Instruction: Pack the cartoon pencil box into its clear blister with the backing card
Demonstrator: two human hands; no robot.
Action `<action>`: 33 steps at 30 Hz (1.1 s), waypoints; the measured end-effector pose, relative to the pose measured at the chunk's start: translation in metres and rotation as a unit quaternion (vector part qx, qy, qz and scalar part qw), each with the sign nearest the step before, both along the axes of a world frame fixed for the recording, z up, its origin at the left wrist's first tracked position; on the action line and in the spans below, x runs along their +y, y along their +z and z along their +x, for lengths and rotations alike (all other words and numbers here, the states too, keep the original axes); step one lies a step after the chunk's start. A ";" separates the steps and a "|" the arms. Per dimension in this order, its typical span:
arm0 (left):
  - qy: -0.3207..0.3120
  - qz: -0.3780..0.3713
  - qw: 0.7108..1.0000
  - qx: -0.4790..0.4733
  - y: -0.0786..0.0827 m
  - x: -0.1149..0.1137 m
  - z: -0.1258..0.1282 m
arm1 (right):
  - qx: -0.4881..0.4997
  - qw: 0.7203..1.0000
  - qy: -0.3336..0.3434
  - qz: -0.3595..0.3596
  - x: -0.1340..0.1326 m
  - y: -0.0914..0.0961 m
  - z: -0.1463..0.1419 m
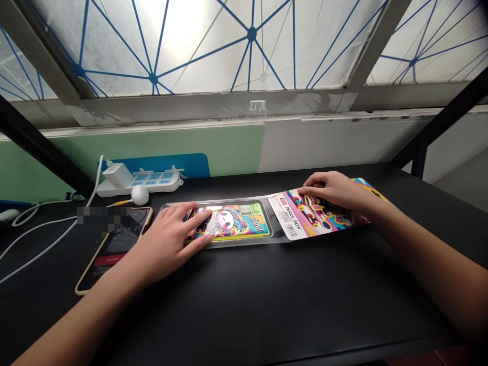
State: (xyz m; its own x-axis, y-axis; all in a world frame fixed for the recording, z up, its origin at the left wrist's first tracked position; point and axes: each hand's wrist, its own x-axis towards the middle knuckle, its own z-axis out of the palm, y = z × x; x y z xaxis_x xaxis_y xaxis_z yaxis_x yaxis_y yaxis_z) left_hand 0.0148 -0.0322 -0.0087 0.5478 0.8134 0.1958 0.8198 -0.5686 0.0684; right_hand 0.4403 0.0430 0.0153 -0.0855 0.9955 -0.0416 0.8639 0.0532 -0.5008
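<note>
Left hand [168, 244] is sitting wide open, flat on a colorful SPORT pencil box [229, 222] in its clear plastic blister tray [278, 223] on the black counter [267, 300], while the right hand [331, 190] curls over the printed card [301, 216] just right of it, can't tell if that grip's actually pinching.

"What's at twelve o'clock?"

"Frosted white window glass [190, 51], crossed by a web of blue lines."

"And in the middle?"

"A pencil box [240, 221] in yellow, pink and teal, with a cartoon face."

"Three o'clock?"

"A card sleeve [324, 218] swirling pink, orange and blue."

"Ten o'clock?"

"A white power strip [152, 182] with blue panels."
</note>
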 end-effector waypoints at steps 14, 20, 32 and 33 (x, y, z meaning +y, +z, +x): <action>-0.014 -0.013 0.999 0.027 0.008 -0.008 0.003 | 0.094 0.995 0.008 -0.032 -0.024 -0.018 -0.059; -0.010 -0.033 0.999 0.003 0.009 -0.016 0.018 | 0.093 0.995 0.029 -0.026 -0.030 -0.023 -0.074; 0.078 -0.070 0.939 -0.329 0.005 -0.007 0.010 | 0.065 0.993 0.068 -0.070 -0.021 -0.015 -0.047; 0.092 -0.080 0.918 -0.379 0.001 -0.006 0.011 | 0.059 0.993 0.070 -0.079 -0.020 -0.014 -0.045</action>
State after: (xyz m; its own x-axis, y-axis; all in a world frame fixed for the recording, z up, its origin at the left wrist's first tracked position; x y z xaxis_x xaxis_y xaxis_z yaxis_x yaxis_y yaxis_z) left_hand 0.0255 -0.0382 -0.0076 0.1550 0.9296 0.3344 0.5837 -0.3593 0.7281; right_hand 0.3957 0.0234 0.0016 -0.2368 0.9552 -0.1778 0.7883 0.0819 -0.6098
